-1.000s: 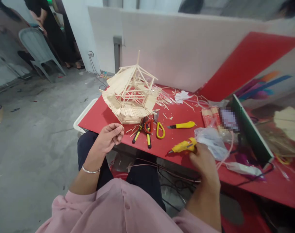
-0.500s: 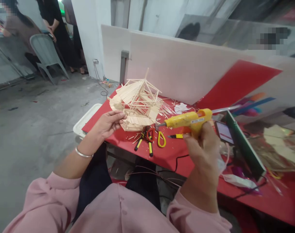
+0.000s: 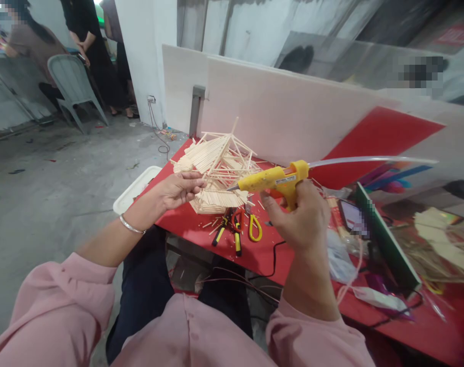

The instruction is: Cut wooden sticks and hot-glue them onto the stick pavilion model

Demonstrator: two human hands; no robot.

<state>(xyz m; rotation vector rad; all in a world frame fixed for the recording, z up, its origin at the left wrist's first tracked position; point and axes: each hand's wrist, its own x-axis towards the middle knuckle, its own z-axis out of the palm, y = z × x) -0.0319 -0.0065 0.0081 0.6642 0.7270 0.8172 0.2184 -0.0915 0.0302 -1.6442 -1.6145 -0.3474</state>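
A small house-like model [image 3: 212, 155] of thin pale wooden sticks stands on the red table, its roof partly covered with sticks. At its near left side is my left hand [image 3: 178, 191], thumb and fingers pinched together; whatever they grip is too small to make out. Wrapped round the handle of a yellow hot glue gun [image 3: 272, 178] is my right hand [image 3: 308, 216]. The gun's nozzle points left over the front of the model, a short way from my left fingertips. From its back sticks out a long clear glue stick [image 3: 369, 159].
Black-and-yellow handled pliers [image 3: 238, 243] and a yellow looped handle [image 3: 255, 229] lie before the model among stick scraps. To the right are a phone [image 3: 353, 216], a plastic bag [image 3: 340, 260] and a green-sided board [image 3: 386, 239]. White panels [image 3: 293, 112] lean behind; people are at far left.
My right hand has brought the glue gun left, its nozzle now over the front of the model. My left hand has shifted slightly right, still pinched. The view has tilted a little.
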